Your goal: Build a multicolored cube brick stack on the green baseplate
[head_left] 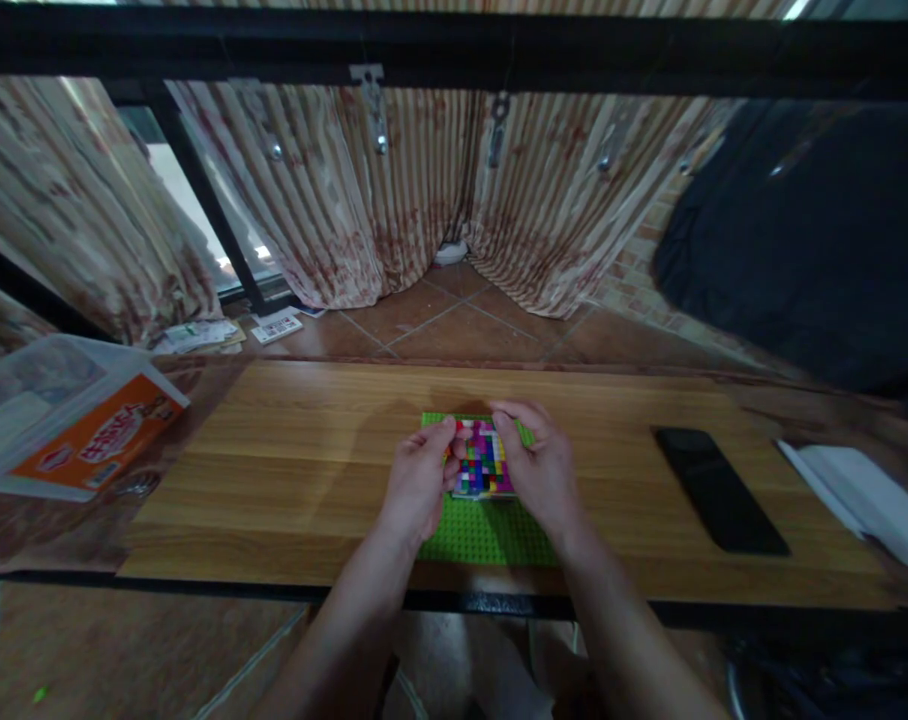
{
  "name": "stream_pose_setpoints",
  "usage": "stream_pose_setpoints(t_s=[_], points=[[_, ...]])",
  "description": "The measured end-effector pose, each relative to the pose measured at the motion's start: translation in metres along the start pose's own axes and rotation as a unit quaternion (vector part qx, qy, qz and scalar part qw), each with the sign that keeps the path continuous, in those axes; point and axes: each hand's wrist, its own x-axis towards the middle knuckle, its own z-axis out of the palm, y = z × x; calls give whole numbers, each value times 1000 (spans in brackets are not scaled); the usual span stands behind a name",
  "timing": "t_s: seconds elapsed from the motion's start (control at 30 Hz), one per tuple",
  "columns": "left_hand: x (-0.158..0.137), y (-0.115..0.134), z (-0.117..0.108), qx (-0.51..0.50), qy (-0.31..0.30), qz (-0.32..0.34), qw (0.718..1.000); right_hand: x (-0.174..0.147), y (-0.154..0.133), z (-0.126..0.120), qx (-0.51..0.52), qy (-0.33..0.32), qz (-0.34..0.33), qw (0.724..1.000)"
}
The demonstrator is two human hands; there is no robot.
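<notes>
both hands meet over a green baseplate (491,535) that lies at the middle of the table's (289,470) near edge. a patch of small coloured bricks (482,465) covers its far half. the left hand (418,482) pinches the patch at its left side with thumb and fingertips, and the right hand (538,465) curls over the right side, fingertips on the top row (whether it holds a loose brick i cannot tell). to seat a brick well, it seems best to steady the plate with one hand and press straight down with the other. a black phone (716,490) lies toward the right end, a plastic box (64,420) at the left.
</notes>
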Motion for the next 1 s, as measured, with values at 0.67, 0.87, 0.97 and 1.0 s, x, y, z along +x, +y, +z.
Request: stream_pose_setpoints(t_s=[0.67, 0.87, 0.97, 1.0], points=[[-7, 2, 3, 17, -52, 5, 999, -8, -22, -3, 63, -55, -40, 996], [-7, 2, 3, 15, -51, 5, 999, -7, -21, -2, 69, -53, -35, 996], [-6, 1, 3, 2, -53, 5, 999, -7, -22, -2, 66, -51, -30, 996], [-6, 1, 3, -3, -54, 6, 999, -8, -23, -2, 65, -50, -27, 996]])
